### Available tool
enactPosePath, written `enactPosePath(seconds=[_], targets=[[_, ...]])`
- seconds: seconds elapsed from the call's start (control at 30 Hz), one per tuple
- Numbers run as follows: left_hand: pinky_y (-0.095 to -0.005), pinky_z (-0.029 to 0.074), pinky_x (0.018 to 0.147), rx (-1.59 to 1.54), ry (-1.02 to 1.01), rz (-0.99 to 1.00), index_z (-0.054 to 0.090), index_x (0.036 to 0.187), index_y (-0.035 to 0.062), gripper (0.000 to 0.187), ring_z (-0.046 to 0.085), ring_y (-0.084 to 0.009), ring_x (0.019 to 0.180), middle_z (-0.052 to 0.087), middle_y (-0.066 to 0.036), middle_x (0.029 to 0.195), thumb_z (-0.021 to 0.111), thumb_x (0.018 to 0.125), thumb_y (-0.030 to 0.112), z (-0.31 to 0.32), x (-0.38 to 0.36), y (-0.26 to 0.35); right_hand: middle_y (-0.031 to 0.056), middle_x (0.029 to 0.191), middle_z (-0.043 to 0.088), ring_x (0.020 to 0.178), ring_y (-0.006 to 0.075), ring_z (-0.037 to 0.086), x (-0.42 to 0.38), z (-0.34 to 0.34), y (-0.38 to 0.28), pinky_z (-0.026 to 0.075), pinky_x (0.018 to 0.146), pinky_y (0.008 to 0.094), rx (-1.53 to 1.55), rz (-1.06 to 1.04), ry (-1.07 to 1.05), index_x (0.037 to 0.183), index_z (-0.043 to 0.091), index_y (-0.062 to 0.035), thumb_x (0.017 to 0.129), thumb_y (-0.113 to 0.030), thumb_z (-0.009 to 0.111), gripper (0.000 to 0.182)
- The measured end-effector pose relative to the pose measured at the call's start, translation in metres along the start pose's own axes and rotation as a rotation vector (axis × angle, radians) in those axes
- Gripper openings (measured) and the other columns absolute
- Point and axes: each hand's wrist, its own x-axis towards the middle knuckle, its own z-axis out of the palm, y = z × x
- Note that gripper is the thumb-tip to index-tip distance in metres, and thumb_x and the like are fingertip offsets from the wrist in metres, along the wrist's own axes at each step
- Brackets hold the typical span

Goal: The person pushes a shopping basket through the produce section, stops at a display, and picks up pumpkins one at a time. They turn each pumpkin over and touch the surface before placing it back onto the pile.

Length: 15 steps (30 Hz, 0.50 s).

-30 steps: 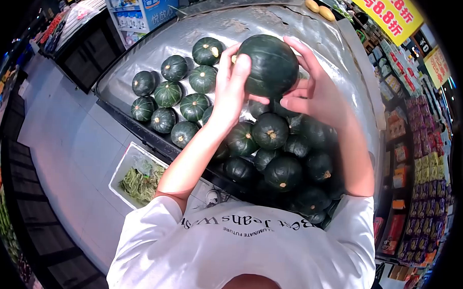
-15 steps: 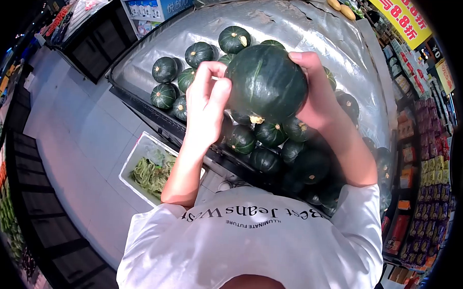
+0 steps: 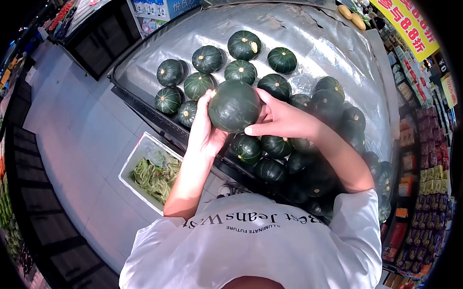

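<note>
A round dark green pumpkin [image 3: 235, 107] is held between both hands above the edge of the display stand. My left hand [image 3: 205, 131] cups it from the left and below, its fingers partly hidden behind it. My right hand [image 3: 283, 118] grips the right side, with the thumb at the lower right and the fingers against the upper right. More green pumpkins lie on the foil-lined stand [image 3: 316, 50], such as one at the back [image 3: 244, 45] with a pale stem patch and one by itself [image 3: 282, 60] to the right.
A white foam box [image 3: 129, 177] of leafy trimmings [image 3: 156, 175] stands on the floor at left. Dark vegetable counters [image 3: 46, 204] line the left side. Packaged goods [image 3: 428, 212] fill shelves at right. Yellow oblong produce [image 3: 351, 16] lies at the far corner.
The pumpkin has moved down and left, away from my face, and has been turned. My right hand has shifted lower around its side. More of the pumpkins behind now show.
</note>
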Motion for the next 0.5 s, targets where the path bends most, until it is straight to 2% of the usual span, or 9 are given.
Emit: enactPosePath(seconds=[0.03,0.13,0.17,0.23,0.27,0.3,0.37,0.43,0.5], targets=[[-0.0468,0.052,0.084,0.029,-0.036,-0.09,0.051,0.122,0.0095,0.039,0.061,-0.0264,0.101,0.059,-0.011,0.117,0.048,0.095,0.038,0.003,0.002,-0.003,0.0105,0.092,0.062,0.083,0.0185,0.063,-0.001,-0.007,0.007,0.05,0.075,0.0309,-0.115,0.064,0.068,0.148,0.014,-0.0103,0.086,-0.033,0.065,0.083],[-0.0508,0.048,0.089,0.011,-0.007,-0.2,0.046,0.128,0.0112,0.045,0.052,-0.0301,0.114,0.05,-0.014,0.129,0.036,0.098,0.042,0.012,0.027,-0.002,0.0118,0.077,0.061,0.077,0.0215,0.063,0.002,-0.02,-0.004,0.049,0.076,0.0335,-0.406,0.196,0.27,0.147,0.022,-0.0109,0.085,-0.036,0.066,0.08],[-0.0488,0.051,0.086,0.018,-0.077,-0.226,0.043,0.13,0.0094,0.05,0.054,-0.0303,0.113,0.05,-0.015,0.128,0.029,0.099,0.045,0.01,0.04,0.003,0.0136,0.084,0.062,0.081,0.0237,0.063,0.01,-0.026,-0.001,0.048,0.077,0.0337,-0.497,0.163,0.302,0.147,0.022,-0.0112,0.081,-0.038,0.07,0.086],[-0.0495,0.052,0.085,0.01,-0.128,-0.175,0.041,0.131,0.007,0.05,0.056,-0.0329,0.11,0.05,-0.018,0.126,0.025,0.099,0.043,0.014,0.065,0.012,0.018,0.099,0.059,0.092,0.0274,0.061,0.039,-0.041,0.019,0.048,0.083,0.0366,-0.598,-0.044,0.438,0.147,0.024,-0.0116,0.073,-0.041,0.076,0.094],[-0.0509,0.053,0.084,0.053,-0.159,-0.129,0.04,0.131,0.0046,0.052,0.059,-0.0347,0.105,0.049,-0.02,0.127,0.022,0.1,0.042,0.019,0.078,0.019,0.0217,0.114,0.053,0.103,0.032,0.058,0.052,-0.052,0.019,0.047,0.09,0.0394,-0.596,-0.023,0.486,0.146,0.027,-0.0109,0.067,-0.042,0.08,0.099],[-0.0527,0.052,0.085,0.062,-0.227,-0.136,0.038,0.131,0.0026,0.057,0.059,-0.0386,0.104,0.049,-0.022,0.127,0.018,0.099,0.046,0.014,0.101,0.03,0.0285,0.122,0.049,0.116,0.0376,0.052,0.068,-0.066,0.016,0.044,0.097,0.0421,-0.618,-0.081,0.517,0.139,0.035,-0.0067,0.066,-0.039,0.079,0.091],[-0.0545,0.051,0.087,0.178,-0.171,-0.155,0.036,0.132,-0.0003,0.064,0.058,-0.0433,0.104,0.049,-0.026,0.124,0.014,0.098,0.05,0.028,0.129,0.054,0.0265,0.121,0.051,0.114,0.0368,0.053,0.116,-0.097,0.03,0.045,0.096,0.0418,-0.677,-0.155,0.554,0.134,0.041,-0.0073,0.062,-0.04,0.081,0.088],[-0.0579,0.05,0.087,0.334,-0.204,-0.216,0.033,0.133,-0.005,0.081,0.058,-0.0479,0.102,0.05,-0.034,0.119,0.014,0.093,0.063,0.028,0.17,0.077,0.0226,0.12,0.052,0.109,0.0353,0.056,0.168,-0.116,0.035,0.046,0.093,0.0408,-0.424,-0.294,0.505,0.132,0.041,-0.0078,0.062,-0.038,0.083,0.087],[-0.0556,0.05,0.086,0.418,-0.05,-0.308,0.037,0.13,-0.0061,0.087,0.061,-0.0465,0.097,0.055,-0.032,0.112,0.018,0.09,0.069,0.022,0.204,0.102,0.0227,0.117,0.055,0.107,0.0349,0.057,0.21,-0.128,0.032,0.047,0.091,0.04,-0.63,-0.19,0.526,0.13,0.042,-0.0069,0.06,-0.039,0.081,0.086]])
